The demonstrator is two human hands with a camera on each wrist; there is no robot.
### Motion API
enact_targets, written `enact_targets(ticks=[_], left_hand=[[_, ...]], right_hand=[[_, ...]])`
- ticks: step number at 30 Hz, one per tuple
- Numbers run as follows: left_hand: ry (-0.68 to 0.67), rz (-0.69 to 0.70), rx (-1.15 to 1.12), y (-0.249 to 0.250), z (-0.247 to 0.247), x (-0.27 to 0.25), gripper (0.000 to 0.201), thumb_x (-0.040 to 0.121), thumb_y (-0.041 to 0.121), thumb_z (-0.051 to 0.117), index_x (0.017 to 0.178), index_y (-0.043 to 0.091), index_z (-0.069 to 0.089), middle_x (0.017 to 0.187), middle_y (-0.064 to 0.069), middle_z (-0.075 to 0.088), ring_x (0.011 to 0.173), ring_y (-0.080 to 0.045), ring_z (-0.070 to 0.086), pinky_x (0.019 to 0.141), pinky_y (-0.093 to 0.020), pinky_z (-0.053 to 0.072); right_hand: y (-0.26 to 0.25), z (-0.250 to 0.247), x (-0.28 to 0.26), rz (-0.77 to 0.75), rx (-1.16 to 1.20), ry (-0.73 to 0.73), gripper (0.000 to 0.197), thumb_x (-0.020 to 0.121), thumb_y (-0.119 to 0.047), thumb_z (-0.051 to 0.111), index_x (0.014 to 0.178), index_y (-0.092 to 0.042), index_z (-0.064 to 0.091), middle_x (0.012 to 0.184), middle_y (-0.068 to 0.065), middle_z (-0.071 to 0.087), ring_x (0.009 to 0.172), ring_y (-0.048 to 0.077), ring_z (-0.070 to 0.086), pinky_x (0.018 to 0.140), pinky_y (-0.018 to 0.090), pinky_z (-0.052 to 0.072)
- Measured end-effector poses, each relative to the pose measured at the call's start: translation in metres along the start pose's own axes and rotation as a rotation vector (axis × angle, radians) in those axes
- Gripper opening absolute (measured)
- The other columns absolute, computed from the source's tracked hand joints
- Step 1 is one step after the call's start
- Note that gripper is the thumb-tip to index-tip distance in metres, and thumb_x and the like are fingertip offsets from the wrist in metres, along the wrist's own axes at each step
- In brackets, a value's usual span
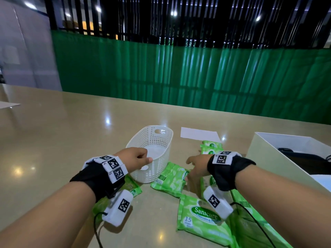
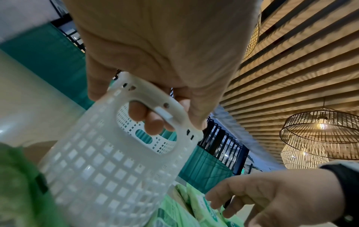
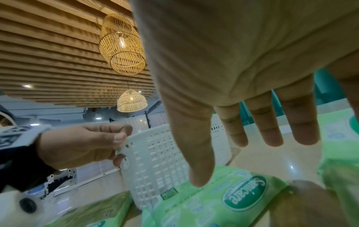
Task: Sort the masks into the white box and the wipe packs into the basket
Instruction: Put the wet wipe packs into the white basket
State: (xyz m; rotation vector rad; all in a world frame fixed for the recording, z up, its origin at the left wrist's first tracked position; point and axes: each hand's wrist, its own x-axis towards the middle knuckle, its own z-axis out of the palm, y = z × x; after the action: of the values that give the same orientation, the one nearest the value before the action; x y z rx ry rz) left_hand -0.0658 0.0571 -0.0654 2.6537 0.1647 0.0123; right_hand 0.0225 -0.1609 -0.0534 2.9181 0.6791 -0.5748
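With the left hand [image 1: 136, 158] gripping the near handle of the white basket [image 1: 157, 140], the spread, empty right hand [image 1: 196, 167] should pinch the Sanicare wipe pack [image 1: 170, 179] just right of it by its edges.

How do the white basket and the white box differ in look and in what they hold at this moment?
The white basket has perforated walls, rounded corners and handle cut-outs; the white box has solid, straight walls. The basket is empty inside; the box holds something dark, not clear enough to name. The left hand grips the basket at its near handle; no hand touches the box. Both are white, open-topped, and stand on the beige table.
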Motion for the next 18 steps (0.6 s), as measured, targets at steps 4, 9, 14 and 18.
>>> enact_targets(ticks=[4,9,14,18], left_hand=[[0.018,0.008,0.005,0.001,0.002,0.000,0.034,0.093,0.042,0.051,0.071,0.018,0.040,0.079,-0.003,0.057,0.069,-0.016,0.047,0.065,-0.027,0.035],[0.043,0.010,-0.009,-0.004,0.007,0.002,0.037,0.092,0.042,0.051,0.066,0.020,0.038,0.077,-0.004,0.057,0.069,-0.017,0.048,0.066,-0.028,0.037],[0.043,0.031,-0.012,-0.005,0.007,0.003,0.037,0.092,0.042,0.050,0.065,0.020,0.038,0.065,0.003,0.046,0.064,-0.015,0.044,0.064,-0.028,0.035],[0.038,0.045,-0.022,-0.005,0.007,0.003,0.037,0.093,0.041,0.050,0.064,0.020,0.038,0.065,0.003,0.046,0.063,-0.014,0.043,0.065,-0.028,0.035]], right_hand=[[-0.013,0.003,0.016,0.017,0.025,-0.069,0.090,0.081,-0.054,0.063,0.150,-0.018,0.017,0.154,0.001,0.029,0.137,0.024,0.034,0.111,0.035,0.031],[-0.029,0.012,0.032,0.032,0.059,-0.105,0.104,0.073,-0.061,0.068,0.150,-0.013,0.017,0.153,0.007,0.031,0.135,0.028,0.037,0.110,0.042,0.033],[-0.037,0.012,0.037,0.025,0.106,-0.087,0.093,0.069,-0.052,0.076,0.140,-0.007,0.037,0.139,0.010,0.049,0.122,0.030,0.051,0.099,0.042,0.046],[-0.030,0.010,0.037,0.029,0.051,-0.137,0.087,0.062,-0.067,0.072,0.125,-0.009,0.055,0.116,0.002,0.062,0.103,0.024,0.059,0.092,0.035,0.047]])
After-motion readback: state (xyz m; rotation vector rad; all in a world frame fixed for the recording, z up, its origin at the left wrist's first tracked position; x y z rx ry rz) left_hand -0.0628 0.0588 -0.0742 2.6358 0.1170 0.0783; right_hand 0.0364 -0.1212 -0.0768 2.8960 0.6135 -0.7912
